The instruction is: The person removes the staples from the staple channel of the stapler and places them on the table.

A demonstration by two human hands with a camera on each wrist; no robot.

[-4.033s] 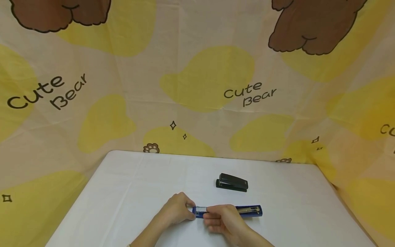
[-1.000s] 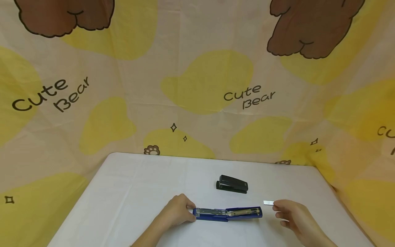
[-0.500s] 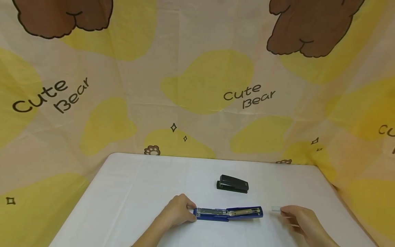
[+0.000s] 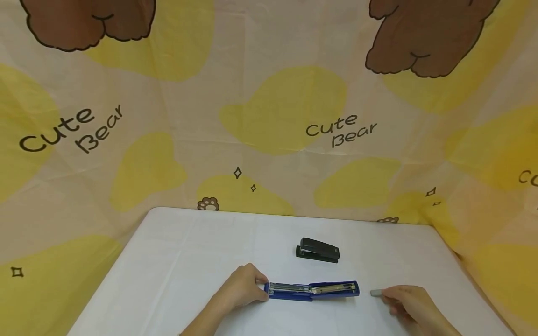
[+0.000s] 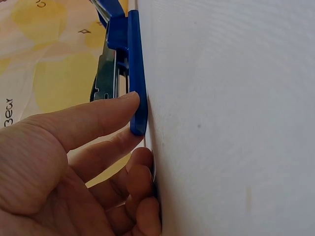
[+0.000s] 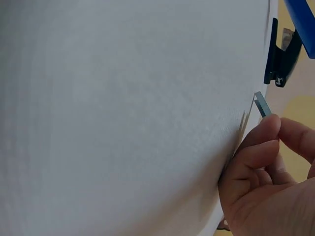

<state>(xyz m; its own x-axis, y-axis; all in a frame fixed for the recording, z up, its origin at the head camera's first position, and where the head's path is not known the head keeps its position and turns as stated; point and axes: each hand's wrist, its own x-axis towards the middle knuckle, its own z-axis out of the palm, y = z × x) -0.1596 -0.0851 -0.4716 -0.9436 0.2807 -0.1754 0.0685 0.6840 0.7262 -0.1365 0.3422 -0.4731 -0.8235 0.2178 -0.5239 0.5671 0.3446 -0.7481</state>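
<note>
A blue stapler (image 4: 290, 296) lies folded wide open on the table, its metal magazine to the left and its cover to the right. My left hand (image 4: 241, 288) pinches the stapler's left end between thumb and finger; in the left wrist view, thumb and fingertip (image 5: 132, 101) sit on the end of the blue base (image 5: 138, 73). To the right of the stapler, my right hand (image 4: 407, 303) pinches a short grey strip of staples (image 4: 376, 293). The right wrist view has this staple strip (image 6: 262, 104) sticking out past thumb and forefinger, close to the tabletop.
Behind the blue stapler stands a black stapler (image 4: 319, 249), its arm slightly raised. The white table (image 4: 189, 247) ends at the back against a yellow patterned cloth (image 4: 269, 116) printed with bears.
Four seconds ago my right hand was over the blue stapler. It has since moved right with the staple strip and sunk toward the table. My left hand stays at the stapler's end.
</note>
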